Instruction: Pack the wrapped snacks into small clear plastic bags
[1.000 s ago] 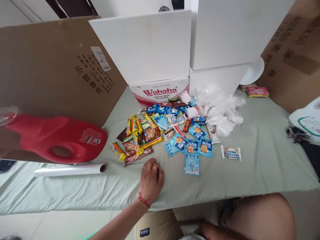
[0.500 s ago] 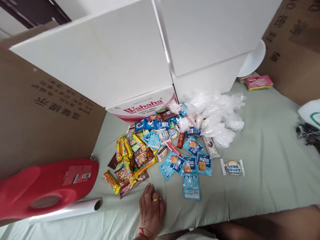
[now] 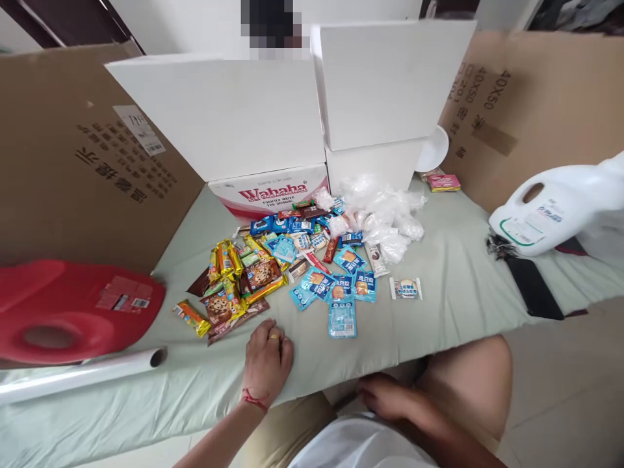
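My left hand (image 3: 267, 361), with a ring and a red wrist string, rests on the green cloth, fingers curled in, nothing showing in it. Just beyond its knuckles lie a brown wafer packet (image 3: 238, 322), chocolate-chip cookie packets (image 3: 221, 307) and yellow-wrapped bars (image 3: 225, 260). To its right are several light-blue fish tofu packets (image 3: 342, 318). My right hand (image 3: 383, 395) is low by my lap, below the table edge, shaded and loosely closed; I see nothing in it. A single wrapped biscuit (image 3: 406, 288) lies apart on the right.
White boxes (image 3: 263, 117) stand behind the snack heap, over a Wahaha carton (image 3: 277, 195). Clear plastic bags (image 3: 380, 214) lie at the back. A red jug (image 3: 117, 312) and white roll (image 3: 97, 377) are left; a white jug (image 3: 550, 208) and black phone-like slab (image 3: 533, 289) are right.
The view has tilted up and shifted, bringing the white jug and my right hand into sight. My left hand stays resting by the snacks, which have not moved.
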A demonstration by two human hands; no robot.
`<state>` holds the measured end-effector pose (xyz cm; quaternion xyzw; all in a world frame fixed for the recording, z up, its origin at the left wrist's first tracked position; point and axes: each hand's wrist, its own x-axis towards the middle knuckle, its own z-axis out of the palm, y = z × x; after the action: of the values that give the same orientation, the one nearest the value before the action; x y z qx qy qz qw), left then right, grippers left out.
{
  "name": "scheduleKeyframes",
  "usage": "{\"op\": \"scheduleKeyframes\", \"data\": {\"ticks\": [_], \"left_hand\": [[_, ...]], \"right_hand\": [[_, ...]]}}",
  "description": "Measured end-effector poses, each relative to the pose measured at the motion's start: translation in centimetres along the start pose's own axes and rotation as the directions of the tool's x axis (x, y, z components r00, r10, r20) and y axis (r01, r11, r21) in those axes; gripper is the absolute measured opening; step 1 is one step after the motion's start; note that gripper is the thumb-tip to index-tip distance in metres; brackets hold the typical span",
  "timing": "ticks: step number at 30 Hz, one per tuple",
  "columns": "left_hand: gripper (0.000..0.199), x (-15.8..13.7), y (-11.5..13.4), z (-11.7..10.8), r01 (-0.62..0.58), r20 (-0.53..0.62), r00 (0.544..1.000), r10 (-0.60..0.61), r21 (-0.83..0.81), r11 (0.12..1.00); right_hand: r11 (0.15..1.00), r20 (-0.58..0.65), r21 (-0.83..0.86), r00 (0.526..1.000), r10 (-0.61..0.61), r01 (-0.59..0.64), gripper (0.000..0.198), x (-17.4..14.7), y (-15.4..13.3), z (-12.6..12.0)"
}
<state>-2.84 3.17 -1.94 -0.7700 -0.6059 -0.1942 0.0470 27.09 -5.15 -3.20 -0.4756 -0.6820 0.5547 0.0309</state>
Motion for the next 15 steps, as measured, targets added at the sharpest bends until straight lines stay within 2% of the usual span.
{"op": "scheduleKeyframes", "data": {"ticks": [2,4,6,8,10,12,13,15], "left_hand": [[0.015,0.1,0.1,0.0,0.015,0.001,1.0,-0.015,-0.008,1.0],[0.016,0.2,0.2,0.0,0.028,0.004,1.0,-0.028,-0.034,0.999],[0.017,0.2,0.1,0.0,0.038,0.006,0.999,-0.038,-0.087,0.995],[0.018,0.2,-0.2,0.0,0.049,0.004,0.999,-0.049,-0.16,0.986],[0.018,0.1,-0.5,0.1,0.066,-0.005,0.998,-0.069,-0.238,0.969],[0.019,-0.1,-0.7,0.2,0.086,-0.015,0.995,-0.096,-0.321,0.943],[0.019,-0.2,-0.8,0.3,0.096,-0.018,0.994,-0.11,-0.363,0.927],[0.019,-0.3,-0.8,0.4,0.111,-0.023,0.991,-0.135,-0.44,0.891]], "right_hand": [[0.997,0.028,0.074,1.0,0.009,-0.011,0.022,-3.0,0.0,-0.5],[0.971,0.024,0.237,0.999,-0.022,0.016,0.032,-5.9,-0.6,-2.0],[0.929,-0.061,0.368,0.998,-0.025,0.046,0.044,-7.7,-1.6,-4.5],[0.934,-0.24,0.346,0.971,-0.004,0.09,0.046,-7.8,-2.9,-7.6],[0.973,-0.451,0.201,0.892,-0.012,0.114,0.042,-6.0,-4.4,-11.0],[0.998,-0.621,-0.003,0.782,-0.049,0.06,0.036,-2.8,-6.0,-14.4],[0.995,-0.691,-0.099,0.72,-0.063,-0.008,0.034,-0.8,-6.8,-16.0],[0.941,-0.811,-0.256,0.579,-0.084,-0.221,0.035,3.4,-8.5,-19.0]]}}
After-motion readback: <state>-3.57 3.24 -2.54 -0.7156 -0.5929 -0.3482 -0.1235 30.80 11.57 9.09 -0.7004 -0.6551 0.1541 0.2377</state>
